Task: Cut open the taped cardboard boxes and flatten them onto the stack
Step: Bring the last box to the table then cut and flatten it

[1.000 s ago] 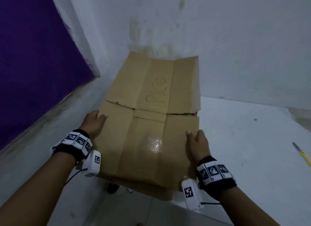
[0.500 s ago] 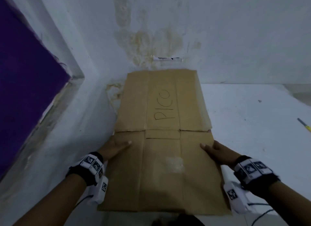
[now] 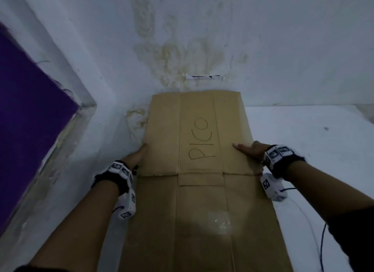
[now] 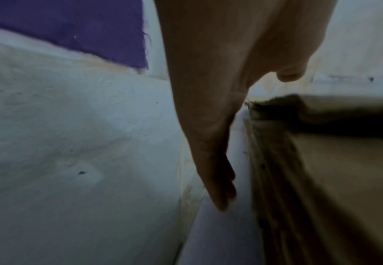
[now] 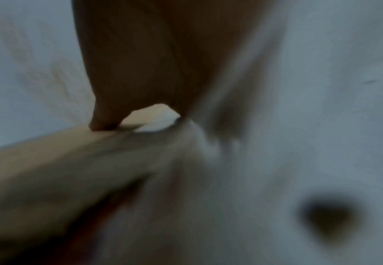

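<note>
A flattened brown cardboard box [image 3: 198, 190] marked "PICO" lies flat, its far end against the wall. In the left wrist view it tops a stack of cardboard sheets [image 4: 274, 170]. My left hand [image 3: 139, 152] is at its left edge, and my left fingers [image 4: 217, 179] hang straight down beside the stack, with the thumb [image 4: 288, 75] apart above the edge. My right hand [image 3: 251, 150] rests at the right edge. Its thumb [image 5: 102, 122] presses flat on the cardboard [image 5: 50, 170], and the other fingers are blurred beside the edge.
A stained white wall [image 3: 182, 48] stands right behind the cardboard, with a white strip [image 3: 202, 77] stuck to it. A purple panel [image 3: 30, 109] fills the left. White floor [image 3: 313, 150] stretches to the right. A thin cable [image 3: 321, 241] trails from my right wrist.
The cardboard went from tilted up in both hands to lying flat against the wall. Both hands slid forward along its sides to the far half. The yellow tool at right left the view.
</note>
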